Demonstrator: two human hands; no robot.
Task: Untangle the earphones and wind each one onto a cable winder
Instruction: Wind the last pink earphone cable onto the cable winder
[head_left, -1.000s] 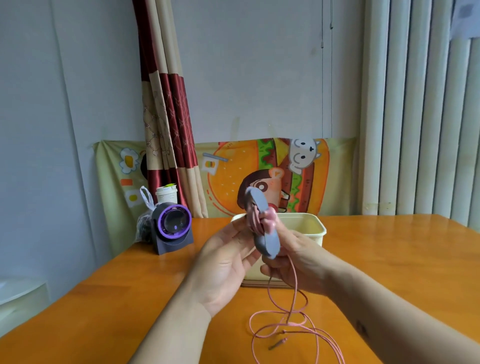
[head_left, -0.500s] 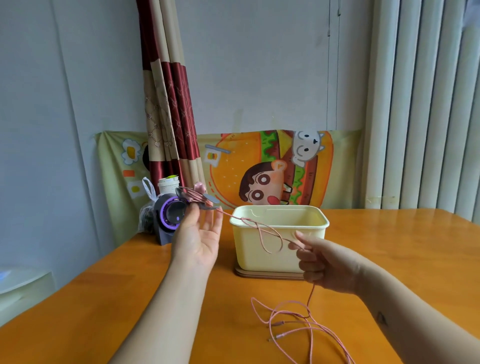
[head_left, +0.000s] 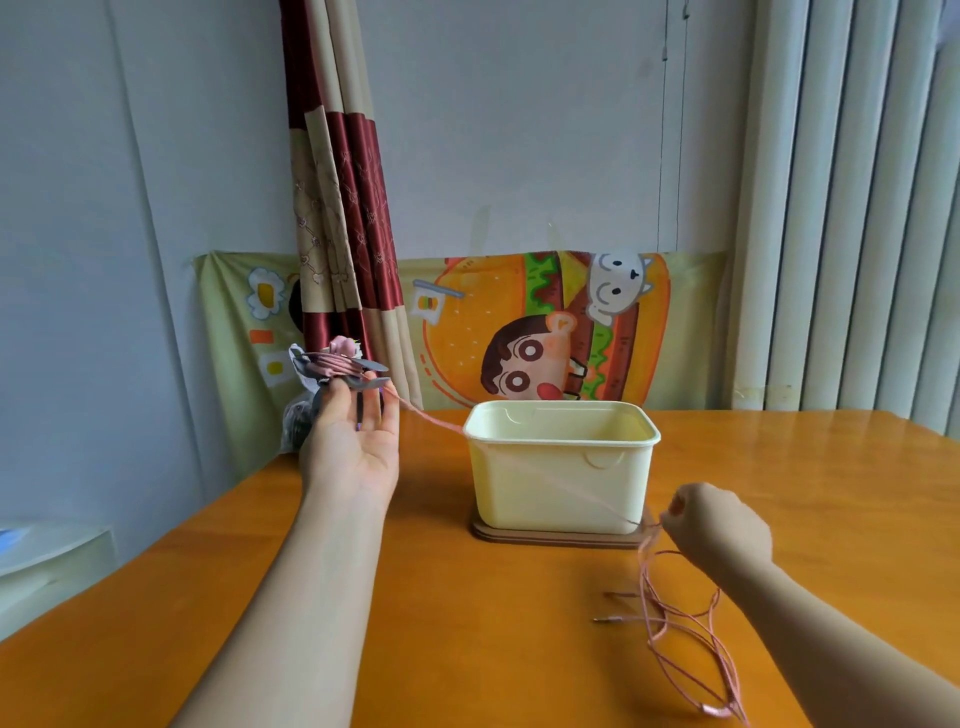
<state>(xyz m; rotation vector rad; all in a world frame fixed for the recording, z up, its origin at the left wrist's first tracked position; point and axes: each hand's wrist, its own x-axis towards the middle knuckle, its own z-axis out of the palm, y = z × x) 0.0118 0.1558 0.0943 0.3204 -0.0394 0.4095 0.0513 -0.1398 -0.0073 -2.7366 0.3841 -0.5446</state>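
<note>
Hands work well apart. The left hand (head_left: 353, 441), raised to the left of the cream tub (head_left: 519, 493) with its palm towards the camera, pinches the grey cable winder (head_left: 340, 371) at its fingertips; some pink turns already sit on it. From there the pink earphone cable (head_left: 431, 420) runs taut across the tub's front to the right hand (head_left: 717, 525). That hand is curled, pinching the cable just right of the tub, probably to keep tension for neat winding. The rest lies looped on the counter (head_left: 467, 623), right of the tub.
</note>
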